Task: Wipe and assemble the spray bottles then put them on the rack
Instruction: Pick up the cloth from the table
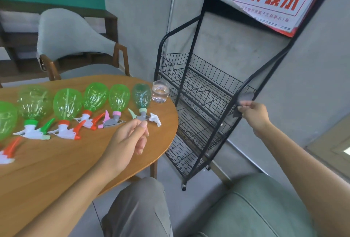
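Beside the rack point(198, 93), right hand point(253, 113) pinches a cloth point(245, 97); left hand point(126, 142) loosely curled.

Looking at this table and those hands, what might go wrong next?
The glass of water stands near the table's rim beside the rightmost bottle; reaching for that bottle may tip it. The left hand hovers by the crumpled tissue, which might get brushed off the edge. The right hand pinches a grey cloth against the rack, where it might snag.

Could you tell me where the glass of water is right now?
The glass of water stands at the table's far right edge, beside the teal bottle.
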A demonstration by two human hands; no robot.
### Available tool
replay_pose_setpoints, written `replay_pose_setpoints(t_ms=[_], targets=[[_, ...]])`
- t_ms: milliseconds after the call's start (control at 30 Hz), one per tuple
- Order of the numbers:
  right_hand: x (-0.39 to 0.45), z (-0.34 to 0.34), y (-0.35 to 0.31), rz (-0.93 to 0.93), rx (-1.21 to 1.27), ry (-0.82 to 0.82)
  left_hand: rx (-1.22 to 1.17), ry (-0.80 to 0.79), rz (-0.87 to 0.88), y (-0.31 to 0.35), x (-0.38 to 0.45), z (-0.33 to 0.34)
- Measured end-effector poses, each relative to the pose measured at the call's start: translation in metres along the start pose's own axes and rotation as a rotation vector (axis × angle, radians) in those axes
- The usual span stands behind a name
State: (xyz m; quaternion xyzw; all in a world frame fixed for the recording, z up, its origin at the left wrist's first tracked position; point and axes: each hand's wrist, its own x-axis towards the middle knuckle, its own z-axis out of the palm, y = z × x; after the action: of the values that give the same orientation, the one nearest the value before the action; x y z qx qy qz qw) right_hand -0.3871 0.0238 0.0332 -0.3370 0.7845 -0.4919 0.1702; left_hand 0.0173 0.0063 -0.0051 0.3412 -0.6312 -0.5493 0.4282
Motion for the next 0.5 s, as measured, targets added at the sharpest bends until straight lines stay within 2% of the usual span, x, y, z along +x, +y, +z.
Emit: replay_pose_setpoints(t_ms=[200,333,500], targets=[[-0.097,0.013,-0.037,-0.15,0.038,-0.087,0.043,0.05,-0.029,-0.005,-0.033,-0.03],[-0.146,0.043,-0.055,-0.17,0.137,-0.291,0.072,0.113,-0.058,-0.007,-0.062,-0.061],[-0.202,0.111,-0.088,-0.23,0.23,-0.558,0.129,0.261,-0.076,-0.006,-0.109,-0.112]])
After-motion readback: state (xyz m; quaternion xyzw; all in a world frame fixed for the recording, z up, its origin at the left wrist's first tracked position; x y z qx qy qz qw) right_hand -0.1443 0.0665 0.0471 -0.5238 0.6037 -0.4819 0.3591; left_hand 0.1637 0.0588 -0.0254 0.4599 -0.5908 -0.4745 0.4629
